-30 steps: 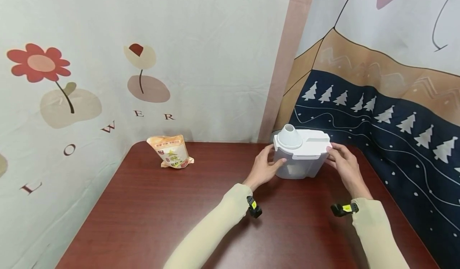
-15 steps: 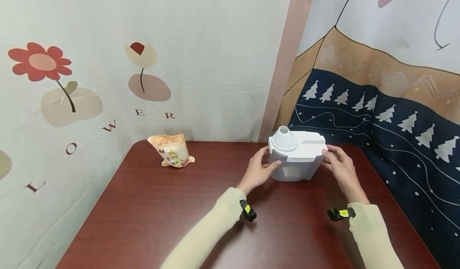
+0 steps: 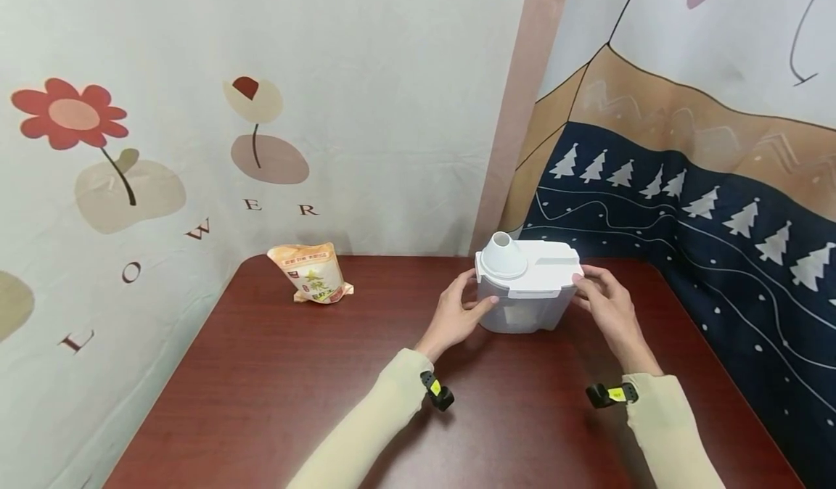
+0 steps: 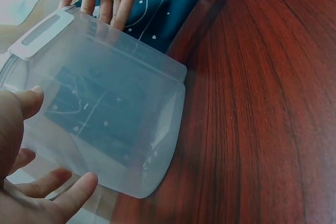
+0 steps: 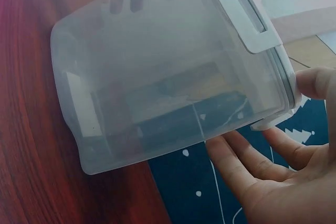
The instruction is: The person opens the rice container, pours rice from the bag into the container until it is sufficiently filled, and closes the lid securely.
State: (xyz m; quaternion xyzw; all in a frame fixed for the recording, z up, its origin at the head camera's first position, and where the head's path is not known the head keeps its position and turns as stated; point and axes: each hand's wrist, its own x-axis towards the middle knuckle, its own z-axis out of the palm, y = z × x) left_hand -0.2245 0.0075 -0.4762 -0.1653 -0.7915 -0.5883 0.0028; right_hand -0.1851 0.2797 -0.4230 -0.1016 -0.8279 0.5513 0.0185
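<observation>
A translucent plastic storage container (image 3: 525,313) with a white lid (image 3: 545,258) and a cone-shaped spout (image 3: 503,255) stands upright at the back right of the table. My left hand (image 3: 451,316) grips its left end, the thumb on the front face. At the opposite end my right hand (image 3: 611,316) holds the container, thumb by the lid's corner and fingers behind. Through the clear walls of the container (image 4: 110,98) in the left wrist view, the dark blue cloth shows. A white latch (image 5: 244,14) runs along the lid's edge in the right wrist view.
An orange and white food pouch (image 3: 315,275) stands at the back left of the reddish-brown table (image 3: 274,373). Behind the table hangs a pale printed cloth (image 3: 392,112); a dark blue cloth with white trees (image 3: 705,257) hangs along the right side.
Both hands have moved the container to the left and slightly nearer to me across the table. Their hold looks the same. The pouch has stayed in place.
</observation>
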